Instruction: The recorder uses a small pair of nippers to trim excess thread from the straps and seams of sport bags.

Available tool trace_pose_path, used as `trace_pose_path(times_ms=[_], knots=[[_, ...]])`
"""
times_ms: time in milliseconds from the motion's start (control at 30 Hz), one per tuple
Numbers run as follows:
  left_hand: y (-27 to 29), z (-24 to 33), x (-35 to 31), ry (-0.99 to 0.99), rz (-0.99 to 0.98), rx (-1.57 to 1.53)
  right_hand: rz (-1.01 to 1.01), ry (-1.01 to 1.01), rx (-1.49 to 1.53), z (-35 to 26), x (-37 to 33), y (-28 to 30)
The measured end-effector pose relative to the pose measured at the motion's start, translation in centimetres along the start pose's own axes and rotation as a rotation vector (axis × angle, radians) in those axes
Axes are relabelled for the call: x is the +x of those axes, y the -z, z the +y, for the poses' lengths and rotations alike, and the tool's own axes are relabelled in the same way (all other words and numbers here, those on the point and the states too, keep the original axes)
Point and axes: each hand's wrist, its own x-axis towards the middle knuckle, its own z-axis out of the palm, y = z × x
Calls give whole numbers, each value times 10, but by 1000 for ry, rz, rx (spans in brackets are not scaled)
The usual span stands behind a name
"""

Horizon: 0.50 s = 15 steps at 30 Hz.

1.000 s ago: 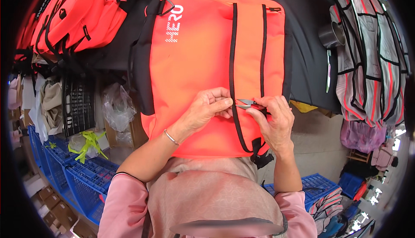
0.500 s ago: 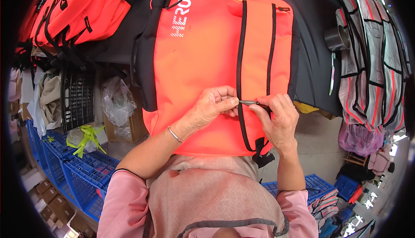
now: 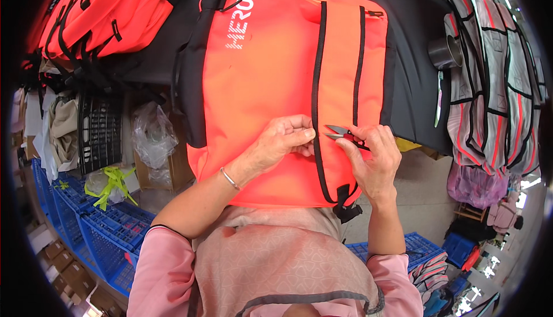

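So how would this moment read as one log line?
left hand: pinching black trim on orange bag | right hand: holding thread snips at trim | table: metal cup

A backpack point(image 3: 276, 86) lies flat on the counter point(image 3: 415, 86), its lower end hanging over the near edge toward the person. The left hand point(image 3: 282, 144) rests on the backpack just left of a long zipper line point(image 3: 315, 115); the right hand point(image 3: 374, 164) sits just right of it, holding small snips point(image 3: 343, 134) whose tips point at that line. More bags point(image 3: 103, 11) lie toward the far left corner. A cup point(image 3: 444, 53) stands near the right edge, with what may be a toothbrush point(image 3: 438, 98) just before it. Garments point(image 3: 495, 86) hang beyond the right edge. Crates point(image 3: 86, 225) sit on the floor, below left.
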Motion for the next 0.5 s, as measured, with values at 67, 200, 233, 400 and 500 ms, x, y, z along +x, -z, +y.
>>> trace_pose_path(times_ms=[67, 200, 233, 400, 500], knots=[[1, -2, 1, -1, -9, -13, 8, 26, -8, -2, 0, 1], [3, -2, 0, -13, -26, -28, 9, 57, -75, -4, 2, 2], [2, -2, 0, -14, -26, -28, 18, 71, -84, -5, 3, 2], [1, 0, 0, -3, -22, -23, 16, 98, -109, -5, 4, 0], [3, 0, 0, 4, -36, -17, 12, 106, -130, -7, 5, 0]])
